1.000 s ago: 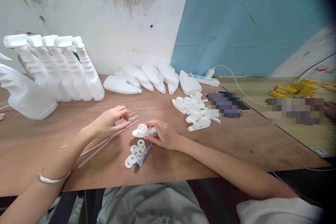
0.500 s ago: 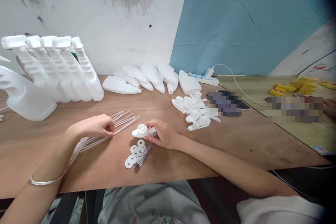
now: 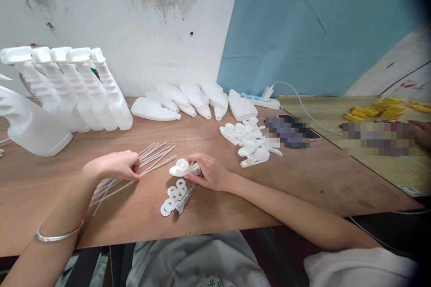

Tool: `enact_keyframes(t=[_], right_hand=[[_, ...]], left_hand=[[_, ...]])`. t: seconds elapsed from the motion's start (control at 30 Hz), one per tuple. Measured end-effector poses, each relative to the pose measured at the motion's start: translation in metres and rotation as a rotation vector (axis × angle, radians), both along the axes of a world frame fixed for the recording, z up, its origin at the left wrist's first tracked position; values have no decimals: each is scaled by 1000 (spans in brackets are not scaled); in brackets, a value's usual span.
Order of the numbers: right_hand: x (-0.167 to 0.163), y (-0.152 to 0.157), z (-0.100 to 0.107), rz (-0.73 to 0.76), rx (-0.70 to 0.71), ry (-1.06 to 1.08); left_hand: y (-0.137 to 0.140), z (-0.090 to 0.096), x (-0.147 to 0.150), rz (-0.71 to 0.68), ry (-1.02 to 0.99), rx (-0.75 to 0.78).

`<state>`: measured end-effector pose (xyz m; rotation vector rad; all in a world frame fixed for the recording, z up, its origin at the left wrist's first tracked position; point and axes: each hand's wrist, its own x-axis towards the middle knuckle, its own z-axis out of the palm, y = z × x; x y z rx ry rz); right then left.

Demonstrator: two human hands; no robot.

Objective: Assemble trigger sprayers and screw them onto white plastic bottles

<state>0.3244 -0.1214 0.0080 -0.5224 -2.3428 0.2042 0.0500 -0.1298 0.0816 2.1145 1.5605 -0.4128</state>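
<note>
My left hand (image 3: 116, 166) is closed over a loose bundle of thin white tubes (image 3: 153, 154), its thumb and fingertips pinched on one tube near the front of the bundle. Between the thumb and fingers of my right hand (image 3: 211, 173) is a white spray trigger head (image 3: 182, 167), held low at the table with its round collar facing up. Part of the head is hidden by the fingers. Several flat white washers (image 3: 173, 194) lie just in front of it. Beside them rests a clear-handled screwdriver (image 3: 185, 199), its far end close under my right hand.
White bottles (image 3: 84, 94) stand at the left; others (image 3: 156, 110) lie along the wall. Right of centre is a heap of white trigger parts (image 3: 247, 141). Behind are a power strip (image 3: 266, 102) and cable. Yellow pieces (image 3: 380, 110) and another person's hand (image 3: 422, 133) are far right.
My left hand has drawn slightly left and toward me, and the tubes under it have shifted and spread. The right hand keeps its place on the trigger head.
</note>
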Motion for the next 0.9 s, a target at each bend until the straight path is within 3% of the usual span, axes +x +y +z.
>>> enact_keyframes(t=[0.3, 0.47, 0.63, 0.9], right_hand=[[0, -1, 0, -5, -24, -9], [0, -1, 1, -11, -29, -15], [0, 0, 1, -5, -41, -12], [0, -1, 2, -1, -37, -10]], left_hand=[[-1, -3, 5, -39, 96, 103], [-3, 7, 6, -63, 34, 209], [-2, 16, 9, -13, -302, 396], [5, -5, 19, 181, -1012, 544]])
